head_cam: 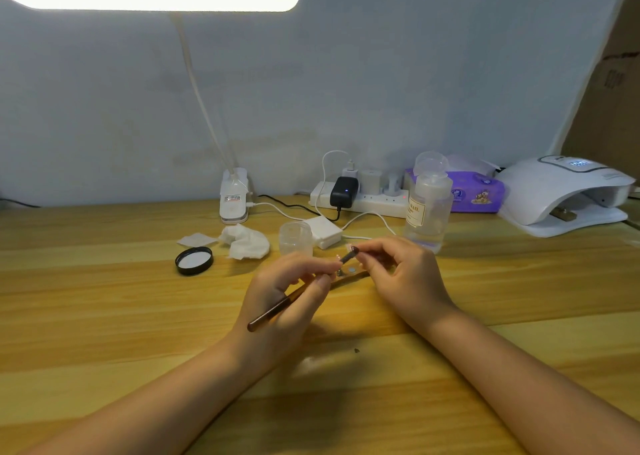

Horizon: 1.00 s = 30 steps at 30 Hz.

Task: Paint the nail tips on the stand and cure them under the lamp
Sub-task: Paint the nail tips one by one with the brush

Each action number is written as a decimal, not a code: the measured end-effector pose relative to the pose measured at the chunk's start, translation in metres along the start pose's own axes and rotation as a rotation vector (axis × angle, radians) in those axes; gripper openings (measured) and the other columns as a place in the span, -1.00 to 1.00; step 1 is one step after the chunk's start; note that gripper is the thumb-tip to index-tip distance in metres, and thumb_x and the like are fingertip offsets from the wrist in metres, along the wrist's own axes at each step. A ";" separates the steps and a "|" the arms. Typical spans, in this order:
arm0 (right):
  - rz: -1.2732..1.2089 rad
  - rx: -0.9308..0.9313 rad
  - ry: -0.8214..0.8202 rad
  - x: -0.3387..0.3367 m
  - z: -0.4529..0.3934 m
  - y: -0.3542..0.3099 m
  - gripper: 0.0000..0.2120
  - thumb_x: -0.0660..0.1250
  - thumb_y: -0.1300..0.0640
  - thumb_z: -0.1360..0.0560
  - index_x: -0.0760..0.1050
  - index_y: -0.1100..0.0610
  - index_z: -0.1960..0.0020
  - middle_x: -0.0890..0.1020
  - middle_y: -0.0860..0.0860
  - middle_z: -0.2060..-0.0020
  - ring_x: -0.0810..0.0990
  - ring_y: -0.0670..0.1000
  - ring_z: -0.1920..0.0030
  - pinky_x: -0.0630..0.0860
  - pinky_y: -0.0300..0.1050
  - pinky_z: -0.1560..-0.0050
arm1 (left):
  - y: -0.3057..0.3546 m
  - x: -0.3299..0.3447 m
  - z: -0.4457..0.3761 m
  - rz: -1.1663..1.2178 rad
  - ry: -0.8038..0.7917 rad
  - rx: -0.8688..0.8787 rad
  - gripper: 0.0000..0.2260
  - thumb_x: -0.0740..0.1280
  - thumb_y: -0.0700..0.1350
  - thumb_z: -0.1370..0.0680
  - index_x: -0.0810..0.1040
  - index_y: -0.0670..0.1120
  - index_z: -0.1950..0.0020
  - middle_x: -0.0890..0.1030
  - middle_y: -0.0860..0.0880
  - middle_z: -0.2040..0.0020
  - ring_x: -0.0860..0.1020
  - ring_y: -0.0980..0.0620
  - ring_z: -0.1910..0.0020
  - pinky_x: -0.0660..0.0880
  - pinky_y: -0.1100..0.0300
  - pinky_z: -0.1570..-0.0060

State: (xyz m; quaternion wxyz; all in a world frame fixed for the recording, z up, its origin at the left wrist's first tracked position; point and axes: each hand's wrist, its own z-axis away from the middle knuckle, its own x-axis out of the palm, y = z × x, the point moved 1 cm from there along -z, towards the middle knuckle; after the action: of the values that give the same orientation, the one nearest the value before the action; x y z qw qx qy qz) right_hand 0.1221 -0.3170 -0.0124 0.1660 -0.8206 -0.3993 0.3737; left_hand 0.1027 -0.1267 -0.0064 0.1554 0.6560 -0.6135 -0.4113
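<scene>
My left hand [294, 288] grips a thin brown nail brush [273, 311], its handle slanting down to the left. My right hand [401, 271] pinches the dark cap end of the brush [349, 256] between thumb and fingers. Under both hands lies the wooden nail-tip stand [349, 275] with small round metal spots; a pale nail tip [349, 247] shows just above the brush end. The white curing lamp [568, 195] stands at the far right, with another small holder [562, 214] inside its opening.
A clear pump bottle [427, 209] stands right behind my right hand. A small clear jar [296, 238], its black lid [194, 260] and crumpled wipes [244, 241] lie to the left. A power strip [360, 198], cables, a purple tissue pack [476, 191] and a desk lamp base [233, 195] line the wall.
</scene>
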 end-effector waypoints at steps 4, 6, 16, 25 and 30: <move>-0.007 -0.014 0.008 0.000 0.000 0.000 -0.84 0.41 0.33 -0.46 0.64 0.16 0.00 0.65 -0.02 0.18 0.60 -0.12 0.17 0.53 -0.33 0.13 | 0.000 -0.001 0.001 0.031 0.021 -0.005 -0.75 0.27 -0.01 -0.50 0.66 -0.09 -0.02 0.69 0.05 0.12 0.61 0.09 0.08 0.45 0.34 0.08; -0.001 -0.013 0.008 0.001 0.000 0.000 -0.85 0.41 0.33 -0.46 0.64 0.17 0.00 0.65 0.01 0.18 0.60 -0.10 0.17 0.54 -0.30 0.14 | -0.002 0.000 0.001 0.043 0.051 -0.039 -0.82 0.30 -0.04 -0.53 0.64 -0.05 -0.05 0.68 0.09 0.11 0.61 0.14 0.07 0.44 0.41 0.09; -0.010 -0.006 0.005 0.001 0.000 -0.001 -0.86 0.41 0.31 -0.46 0.64 0.16 0.01 0.64 -0.03 0.21 0.58 -0.13 0.20 0.52 -0.35 0.17 | -0.003 0.000 0.002 0.197 0.024 -0.100 -0.81 0.31 -0.09 -0.51 0.64 -0.14 -0.01 0.70 -0.04 0.10 0.65 0.11 0.07 0.49 0.37 0.08; -0.116 0.091 -0.060 0.001 0.001 0.000 -0.84 0.39 0.28 -0.48 0.60 0.09 0.00 0.63 -0.11 0.22 0.60 -0.16 0.17 0.53 -0.36 0.19 | -0.009 0.001 0.000 0.177 0.108 -0.152 -0.81 0.27 -0.09 -0.55 0.62 -0.07 -0.09 0.70 0.05 0.08 0.63 0.17 0.06 0.49 0.37 0.08; -0.160 0.126 -0.076 0.001 0.002 0.000 -0.84 0.39 0.29 -0.48 0.60 0.09 0.00 0.65 -0.08 0.21 0.61 -0.16 0.19 0.53 -0.37 0.17 | -0.010 0.000 0.000 0.219 0.071 -0.157 -0.79 0.27 -0.11 -0.55 0.62 -0.13 -0.11 0.71 -0.03 0.06 0.64 0.09 0.02 0.51 0.33 0.06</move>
State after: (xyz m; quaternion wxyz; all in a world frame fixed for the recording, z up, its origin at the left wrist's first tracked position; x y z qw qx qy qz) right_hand 0.1212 -0.3160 -0.0138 0.2315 -0.7592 -0.4453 0.4145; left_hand 0.1091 -0.1245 -0.0131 0.2717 0.5850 -0.6416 -0.4151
